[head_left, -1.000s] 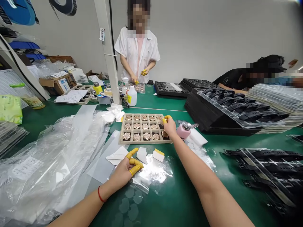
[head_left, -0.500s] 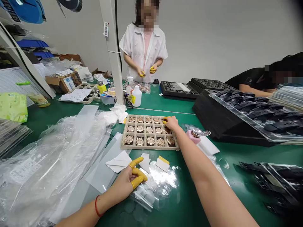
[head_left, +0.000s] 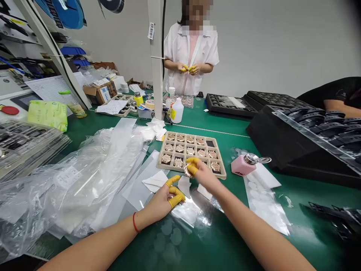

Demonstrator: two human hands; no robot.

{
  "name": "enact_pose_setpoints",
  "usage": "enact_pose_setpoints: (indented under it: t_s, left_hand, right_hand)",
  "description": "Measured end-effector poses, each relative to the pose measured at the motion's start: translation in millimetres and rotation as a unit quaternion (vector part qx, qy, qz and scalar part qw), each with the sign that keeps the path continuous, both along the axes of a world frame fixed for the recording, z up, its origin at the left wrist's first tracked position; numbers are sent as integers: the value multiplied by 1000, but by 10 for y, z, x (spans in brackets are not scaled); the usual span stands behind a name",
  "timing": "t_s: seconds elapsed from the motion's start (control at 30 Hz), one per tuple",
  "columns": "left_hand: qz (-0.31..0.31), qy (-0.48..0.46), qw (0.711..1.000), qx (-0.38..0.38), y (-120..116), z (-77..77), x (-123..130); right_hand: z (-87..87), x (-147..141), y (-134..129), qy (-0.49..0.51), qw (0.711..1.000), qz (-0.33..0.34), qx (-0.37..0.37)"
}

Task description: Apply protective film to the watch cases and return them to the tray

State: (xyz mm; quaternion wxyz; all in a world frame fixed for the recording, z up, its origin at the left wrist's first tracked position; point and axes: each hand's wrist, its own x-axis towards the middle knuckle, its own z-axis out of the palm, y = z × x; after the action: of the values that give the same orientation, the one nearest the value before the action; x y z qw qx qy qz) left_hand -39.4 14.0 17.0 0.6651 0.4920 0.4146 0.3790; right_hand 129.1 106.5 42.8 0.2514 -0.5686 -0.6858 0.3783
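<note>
My right hand [head_left: 203, 174], with yellow finger cots on, pinches a round rose-gold watch head [head_left: 187, 170] over the front edge of a beige compartment tray [head_left: 191, 175]. Rose-gold watch heads fill most of the tray's compartments; the back right one is bare, and my hand hides part of the front row. Nearer to me, my left hand [head_left: 165, 198] is open, its cotted thumb and fingers apart and nothing between them. White paper pieces [head_left: 184, 186] and clear plastic film [head_left: 187, 214] lie around its fingertips.
Plastic bags [head_left: 84, 180] and sheets cover the left of the green table. A pink pump bottle [head_left: 242, 165] stands right of the tray, before a black box [head_left: 270, 139] with watch straps. A white bottle [head_left: 177, 111] stands near the post [head_left: 155, 75]. A co-worker [head_left: 191, 49] stands across the table.
My right hand has come from the tray's back right corner to its front edge, bringing a watch head out of that corner compartment. My left hand stays open. The view has swung left.
</note>
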Motion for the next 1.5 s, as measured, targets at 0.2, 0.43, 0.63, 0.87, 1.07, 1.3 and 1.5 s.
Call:
enact_pose_setpoints:
  t_s: [0.2,0.43,0.63,0.87,1.07,1.3,1.5]
  left_hand:
    - [-8,-28,999,35,-69,45,-33]
    - [-41,-38,998,13,-53,100,-88]
    - [-35,7,999,26,-42,89,-97]
    - [-54,36,996,65,-32,81,-78]
    - [-47,20,998,44,-44,70,-73]
    - [82,12,996,27,42,86,-94]
    - [138,-32,989,34,118,149,-144]
  right_hand:
    - [-133,-179,-666,183,981,28,-62]
    - [-225,-1,-539,-38,988,57,141]
    - [-145,85,-610,-174,938,97,284]
    - [-19,-28,-819,-95,893,195,394]
    - [-126,-62,-840,-113,909,201,347]
    - [-18,115,-716,-37,975,42,216]
    - [-11,130,-829,42,994,103,0]
